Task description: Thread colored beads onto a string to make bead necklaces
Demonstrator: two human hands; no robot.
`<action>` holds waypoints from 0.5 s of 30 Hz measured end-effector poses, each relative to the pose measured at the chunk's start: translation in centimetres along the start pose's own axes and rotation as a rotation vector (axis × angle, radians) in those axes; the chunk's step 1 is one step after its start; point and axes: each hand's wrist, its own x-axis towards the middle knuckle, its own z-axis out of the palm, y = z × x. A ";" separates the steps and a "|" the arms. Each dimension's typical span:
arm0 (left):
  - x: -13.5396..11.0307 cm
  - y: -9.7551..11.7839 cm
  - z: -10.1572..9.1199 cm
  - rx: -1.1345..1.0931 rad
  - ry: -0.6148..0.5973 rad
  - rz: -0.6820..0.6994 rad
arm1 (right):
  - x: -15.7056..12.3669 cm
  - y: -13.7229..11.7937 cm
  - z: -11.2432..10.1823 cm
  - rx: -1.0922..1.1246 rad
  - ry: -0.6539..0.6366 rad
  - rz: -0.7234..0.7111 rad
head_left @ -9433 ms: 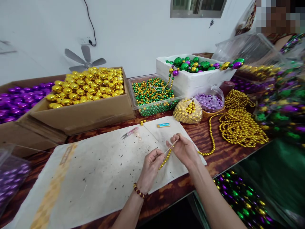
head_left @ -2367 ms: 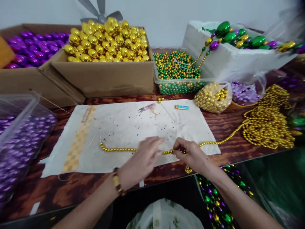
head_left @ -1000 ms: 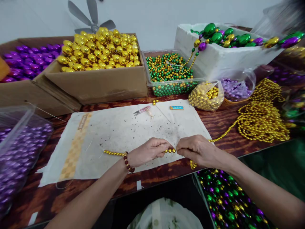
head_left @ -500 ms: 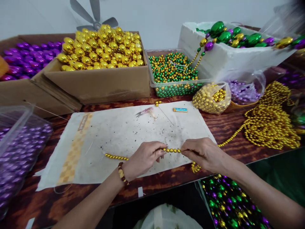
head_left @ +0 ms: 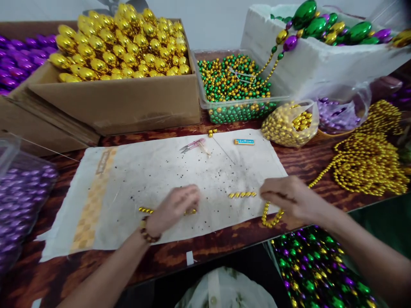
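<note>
My left hand [head_left: 178,208], blurred by motion, has its fingers closed over a short gold bead strand [head_left: 146,209] above the white cloth [head_left: 125,226]. Beads of it show on both sides of the hand. My right hand [head_left: 284,194] pinches a second length of gold beads [head_left: 242,194] near the cloth's right edge. One part points left from the fingertips, and a loop [head_left: 272,219] hangs below the hand. A gap separates the two lengths. Pink-handled thread snips [head_left: 192,145], a blue lighter [head_left: 244,142] and a few loose gold beads [head_left: 211,133] lie farther back.
Behind the cloth stand a cardboard box [head_left: 128,105] of gold beads, a clear bin [head_left: 237,105] of green and gold beads and a white foam box [head_left: 289,68]. Bags of gold beads [head_left: 287,128] and purple beads [head_left: 25,201] flank the cloth. Gold strands [head_left: 369,164] pile at right.
My hands have moved apart, the left one leftward and the right one rightward. The gold bead strand stretched between them now shows as two separate lengths. The view has shifted slightly.
</note>
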 end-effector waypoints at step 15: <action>4.4 2.3 4.1 0.061 0.074 0.190 | 2.3 -1.1 -1.1 0.037 0.006 -0.022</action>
